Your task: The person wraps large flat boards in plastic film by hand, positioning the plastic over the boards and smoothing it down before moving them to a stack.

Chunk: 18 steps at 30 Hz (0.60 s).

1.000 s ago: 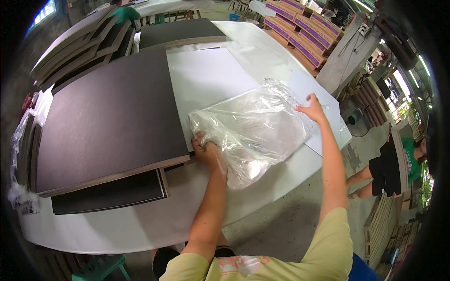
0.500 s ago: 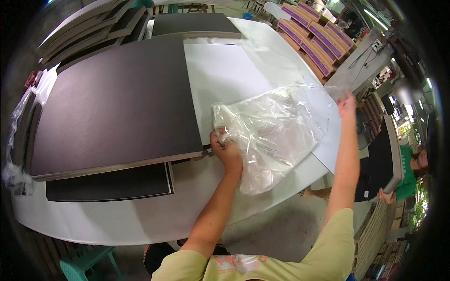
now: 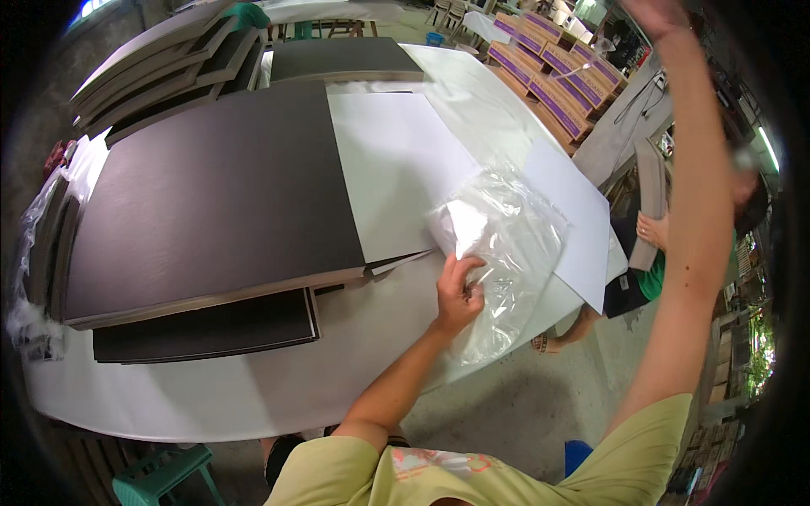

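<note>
My left hand [image 3: 460, 295] pinches the near edge of a crumpled clear plastic bag [image 3: 510, 240] that lies on the white table [image 3: 253, 396] and droops over its right rim. The bag rests partly on a white sheet [image 3: 396, 160] and beside a second white sheet [image 3: 578, 215] that juts past the table edge. My right hand [image 3: 654, 13] is raised high at the top of the picture, blurred and partly cut off, well away from the bag. A large dark board [image 3: 219, 202] lies to the left of the white sheet.
A smaller dark board [image 3: 202, 329] sticks out under the large one. More dark boards [image 3: 169, 63] are stacked at the back left. Another person's hand [image 3: 651, 229] holds an upright board [image 3: 650, 198] at the right. Purple-edged boxes [image 3: 557, 76] are stacked behind; a green stool [image 3: 160, 481] stands below.
My right hand has left the bag's far edge and swung up high. The bag has slumped toward the table's right rim, with my left hand still gripping its near edge.
</note>
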Each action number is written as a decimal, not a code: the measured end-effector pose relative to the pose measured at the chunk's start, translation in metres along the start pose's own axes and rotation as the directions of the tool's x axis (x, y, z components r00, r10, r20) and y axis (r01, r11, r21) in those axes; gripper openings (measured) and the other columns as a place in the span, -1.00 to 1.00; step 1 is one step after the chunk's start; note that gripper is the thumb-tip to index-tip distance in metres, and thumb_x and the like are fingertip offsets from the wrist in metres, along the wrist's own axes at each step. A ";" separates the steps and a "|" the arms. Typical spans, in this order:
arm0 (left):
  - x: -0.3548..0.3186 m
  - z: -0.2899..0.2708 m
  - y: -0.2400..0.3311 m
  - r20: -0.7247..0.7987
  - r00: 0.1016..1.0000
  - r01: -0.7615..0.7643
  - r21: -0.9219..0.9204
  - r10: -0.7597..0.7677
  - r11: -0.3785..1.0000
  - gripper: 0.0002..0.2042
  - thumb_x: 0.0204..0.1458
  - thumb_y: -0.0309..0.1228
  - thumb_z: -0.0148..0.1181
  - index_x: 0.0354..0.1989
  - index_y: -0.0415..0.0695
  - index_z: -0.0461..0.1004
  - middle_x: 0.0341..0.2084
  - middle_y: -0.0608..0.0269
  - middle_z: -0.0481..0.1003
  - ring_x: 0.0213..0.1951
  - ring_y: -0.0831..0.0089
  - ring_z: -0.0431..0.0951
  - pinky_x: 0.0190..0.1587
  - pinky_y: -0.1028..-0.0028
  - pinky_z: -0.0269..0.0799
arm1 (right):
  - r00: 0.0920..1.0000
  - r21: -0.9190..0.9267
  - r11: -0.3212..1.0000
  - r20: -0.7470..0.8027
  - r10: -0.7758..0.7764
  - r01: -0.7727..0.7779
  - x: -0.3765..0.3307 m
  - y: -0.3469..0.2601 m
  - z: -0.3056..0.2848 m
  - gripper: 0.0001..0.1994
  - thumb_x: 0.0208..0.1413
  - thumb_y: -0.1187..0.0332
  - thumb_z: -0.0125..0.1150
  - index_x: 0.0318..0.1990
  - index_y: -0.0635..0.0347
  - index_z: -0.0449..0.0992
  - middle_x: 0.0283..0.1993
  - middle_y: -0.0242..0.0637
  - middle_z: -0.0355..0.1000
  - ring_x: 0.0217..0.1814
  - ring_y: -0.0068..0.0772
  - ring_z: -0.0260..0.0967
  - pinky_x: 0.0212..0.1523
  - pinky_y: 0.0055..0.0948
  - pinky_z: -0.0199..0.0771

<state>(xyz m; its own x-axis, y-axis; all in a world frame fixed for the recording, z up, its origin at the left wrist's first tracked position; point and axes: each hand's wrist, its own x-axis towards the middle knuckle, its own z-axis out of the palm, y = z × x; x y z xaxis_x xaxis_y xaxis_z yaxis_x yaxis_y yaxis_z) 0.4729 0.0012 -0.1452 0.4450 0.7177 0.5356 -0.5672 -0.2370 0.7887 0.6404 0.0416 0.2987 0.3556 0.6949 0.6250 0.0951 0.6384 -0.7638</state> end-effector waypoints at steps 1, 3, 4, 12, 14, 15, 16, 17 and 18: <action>-0.002 0.002 0.002 0.041 0.999 0.022 -0.017 -0.021 1.000 -0.67 -0.41 -0.69 -0.04 -0.33 -0.22 0.36 -0.41 0.24 0.35 -0.75 0.61 0.17 -0.71 0.62 0.09 | 0.999 -0.028 0.998 -0.020 0.050 -0.050 -0.002 0.028 0.003 -0.86 -0.02 0.35 0.02 -0.34 0.20 0.37 -0.46 -0.32 0.32 -0.51 -0.41 0.24 -0.40 -0.49 0.36; 0.003 -0.006 0.004 0.138 0.990 0.027 -0.016 -0.024 1.000 -0.65 -0.37 -0.66 -0.02 -0.28 -0.21 0.36 -0.49 0.25 0.34 -0.76 0.63 0.16 -0.71 0.62 0.10 | 0.909 -0.386 0.843 0.026 0.416 -0.375 -0.019 0.091 0.031 -0.69 0.02 0.26 0.01 -0.13 0.27 0.35 -0.17 -0.20 0.39 -0.27 -0.39 0.36 -0.27 -0.52 0.41; 0.002 -0.001 0.010 0.235 0.972 0.018 -0.046 -0.007 0.999 -0.64 -0.35 -0.64 -0.01 -0.25 -0.20 0.36 -0.56 0.26 0.33 -0.76 0.65 0.16 -0.71 0.63 0.09 | 0.919 -0.459 0.815 -0.006 0.394 -0.353 -0.024 0.114 0.010 -0.70 -0.04 0.42 -0.02 -0.09 0.23 0.31 -0.14 -0.24 0.30 -0.29 -0.39 0.29 -0.14 -0.39 0.35; 0.001 -0.002 -0.002 0.140 0.985 0.128 -0.166 -0.105 0.978 -0.43 -0.12 -0.42 -0.05 0.14 -0.19 -0.01 -0.87 0.29 0.14 -0.80 0.55 0.12 -0.68 0.53 0.04 | 0.935 -0.920 -0.249 0.236 0.265 0.303 -0.088 0.194 -0.010 -0.21 -0.17 0.55 0.05 0.17 -0.52 -0.13 0.32 -0.37 -0.38 -0.07 -0.26 0.30 -0.28 -0.41 0.44; 0.000 -0.002 -0.007 0.069 0.985 0.169 -0.213 -0.158 0.962 -0.49 -0.08 -0.45 -0.10 0.12 -0.20 0.04 -0.86 0.34 0.13 -0.78 0.60 0.11 -0.67 0.56 0.03 | 0.949 -0.942 -0.135 0.294 0.116 0.308 -0.116 0.184 -0.003 -0.28 -0.16 0.50 0.07 0.14 -0.43 -0.05 0.26 -0.34 -0.24 -0.07 -0.22 0.28 -0.30 -0.35 0.40; 0.002 -0.002 -0.001 0.067 0.981 0.191 -0.199 -0.181 0.961 -0.52 -0.07 -0.48 -0.13 0.11 -0.21 0.07 -0.86 0.36 0.12 -0.76 0.62 0.10 -0.67 0.57 0.03 | 0.963 -0.961 -0.083 0.255 0.089 0.263 -0.134 0.176 0.002 -0.34 -0.16 0.46 0.10 0.13 -0.33 0.01 0.18 -0.29 -0.04 -0.09 -0.20 0.28 -0.30 -0.31 0.37; 0.005 -0.006 0.003 0.050 0.979 0.202 -0.177 -0.196 0.963 -0.55 -0.05 -0.50 -0.16 0.10 -0.21 0.09 -0.85 0.39 0.12 -0.75 0.65 0.10 -0.67 0.59 0.03 | 0.977 -0.981 0.022 0.195 0.084 0.194 -0.156 0.170 0.017 -0.39 -0.16 0.44 0.11 0.10 -0.24 0.06 0.10 -0.27 0.05 -0.12 -0.19 0.28 -0.29 -0.31 0.35; 0.006 -0.008 0.004 0.039 0.982 0.190 -0.161 -0.187 0.968 -0.57 -0.05 -0.52 -0.19 0.08 -0.21 0.12 -0.84 0.41 0.12 -0.74 0.66 0.09 -0.66 0.61 0.03 | 0.987 -0.984 0.124 0.139 0.082 0.128 -0.179 0.163 0.032 -0.43 -0.16 0.43 0.13 0.07 -0.15 0.10 0.02 -0.25 0.14 -0.15 -0.19 0.28 -0.28 -0.30 0.33; 0.007 -0.010 0.003 0.024 0.985 0.174 -0.140 -0.173 0.975 -0.59 -0.04 -0.55 -0.22 0.06 -0.22 0.15 -0.83 0.42 0.13 -0.73 0.67 0.09 -0.65 0.62 0.03 | 0.989 -0.987 0.135 0.100 0.108 0.085 -0.207 0.160 0.044 -0.49 -0.17 0.40 0.15 0.01 -0.05 0.14 -0.08 -0.25 0.17 -0.20 -0.19 0.27 -0.26 -0.32 0.32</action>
<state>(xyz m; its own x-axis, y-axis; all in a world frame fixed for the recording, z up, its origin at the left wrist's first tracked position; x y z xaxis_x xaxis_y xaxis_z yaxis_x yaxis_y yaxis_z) 0.4675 0.0126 -0.1421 0.5529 0.7318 0.3985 -0.5720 -0.0144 0.8201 0.5408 0.0148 0.0546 0.2692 0.7893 0.5518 0.9609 -0.1814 -0.2093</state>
